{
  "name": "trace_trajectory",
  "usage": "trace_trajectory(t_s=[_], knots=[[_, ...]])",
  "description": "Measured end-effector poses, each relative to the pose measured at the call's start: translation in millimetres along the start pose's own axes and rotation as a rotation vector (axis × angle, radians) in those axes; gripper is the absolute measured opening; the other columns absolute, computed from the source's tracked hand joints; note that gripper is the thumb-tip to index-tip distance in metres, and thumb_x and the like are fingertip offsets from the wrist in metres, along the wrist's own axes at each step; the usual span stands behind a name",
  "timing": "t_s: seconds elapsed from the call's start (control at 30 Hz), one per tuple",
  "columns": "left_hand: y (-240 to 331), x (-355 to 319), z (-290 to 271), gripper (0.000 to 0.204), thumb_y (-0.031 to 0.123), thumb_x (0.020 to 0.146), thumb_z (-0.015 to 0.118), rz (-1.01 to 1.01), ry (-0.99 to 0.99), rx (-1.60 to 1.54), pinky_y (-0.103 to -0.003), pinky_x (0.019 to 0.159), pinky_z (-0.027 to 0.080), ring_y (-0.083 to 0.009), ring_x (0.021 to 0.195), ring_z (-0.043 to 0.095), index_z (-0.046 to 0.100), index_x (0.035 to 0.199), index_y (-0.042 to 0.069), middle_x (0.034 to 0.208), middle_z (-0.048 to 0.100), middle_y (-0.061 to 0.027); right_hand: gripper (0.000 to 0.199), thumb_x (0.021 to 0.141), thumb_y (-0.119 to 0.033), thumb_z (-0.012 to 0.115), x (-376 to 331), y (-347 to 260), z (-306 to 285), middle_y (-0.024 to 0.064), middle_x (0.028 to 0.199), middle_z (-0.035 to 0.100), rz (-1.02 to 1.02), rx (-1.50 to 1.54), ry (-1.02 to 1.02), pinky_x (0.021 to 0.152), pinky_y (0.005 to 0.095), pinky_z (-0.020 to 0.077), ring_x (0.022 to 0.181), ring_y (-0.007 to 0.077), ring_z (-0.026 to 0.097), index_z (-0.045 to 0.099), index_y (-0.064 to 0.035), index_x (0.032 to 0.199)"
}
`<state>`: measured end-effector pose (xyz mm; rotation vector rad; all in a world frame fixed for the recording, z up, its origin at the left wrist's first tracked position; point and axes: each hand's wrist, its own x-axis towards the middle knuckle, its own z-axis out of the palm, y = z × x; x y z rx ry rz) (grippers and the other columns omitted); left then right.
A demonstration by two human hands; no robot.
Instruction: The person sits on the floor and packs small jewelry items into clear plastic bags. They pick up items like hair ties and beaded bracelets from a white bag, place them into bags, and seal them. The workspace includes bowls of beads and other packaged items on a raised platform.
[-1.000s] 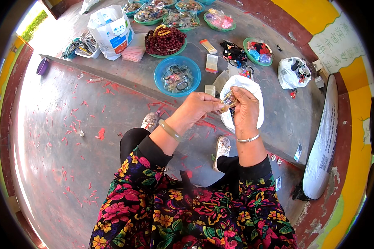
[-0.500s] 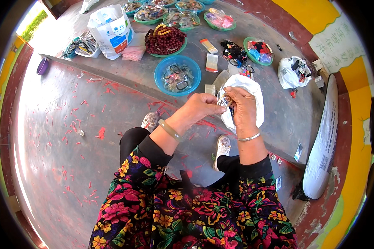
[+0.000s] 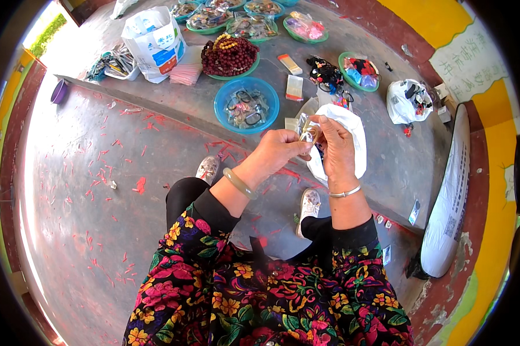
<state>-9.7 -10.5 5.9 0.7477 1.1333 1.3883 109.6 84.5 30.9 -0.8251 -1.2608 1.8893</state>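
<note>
Between my two hands, over the mouth of an opened white plastic bag [image 3: 357, 141], is a small clear plastic packet [image 3: 308, 134] with a tan, ring-like loop in it, perhaps a hair tie. My left hand [image 3: 278, 151], with a pale bangle at the wrist, pinches the packet from its left side. Fingers of my right hand [image 3: 337, 149], a silver bangle below it, close on the packet's other side. Dark items show partly inside the white bag; my right hand hides the rest. A blue basin [image 3: 219, 106] of packeted loops stands just beyond my left hand.
Dark red bead strings [image 3: 230, 57] fill a green basin on the raised step. A white shopping bag [image 3: 153, 43] stands left of it. Further basins of small packets are behind. At right are a filled white bag [image 3: 399, 104] and a long white wrapped roll [image 3: 447, 202].
The packet has come up and slightly left between my fingers, so its clear top and the tan loop show more. My hands have shifted only slightly.
</note>
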Motion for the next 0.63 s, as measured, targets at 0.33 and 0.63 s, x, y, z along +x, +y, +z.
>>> trace_trajectory(t_s=[0.33, 0.63], knots=[[19, -9, 5, 0.026, 0.022, 0.085, 0.063, -0.052, 0.024, -0.13, -0.025, 0.076, 0.045, -0.0109, 0.08, 0.058, 0.061, 0.096, -0.001, 0.088, 0.064, -0.0062, 0.016, 0.078, -0.01, 0.069, 10, 9, -13, 0.0042, 0.074, 0.063, 0.01, 0.124, 0.027, 0.062, 0.0214, 0.0439, 0.066, 0.0099, 0.056, 0.064, 0.0022, 0.087], [2, 0, -3, 0.026, 0.021, 0.083, 0.065, 0.0, -0.019, -0.061, -0.025, 0.077, 0.044, -0.0101, 0.083, 0.058, 0.061, 0.097, -0.001, 0.092, 0.065, -0.0052, 0.017, 0.078, -0.01, 0.07, 8, 8, -15, 0.005, 0.076, 0.064, 0.061, 0.031, -0.034, 0.061, 0.0218, 0.0443, 0.066, 0.0106, 0.057, 0.066, 0.0033, 0.087]])
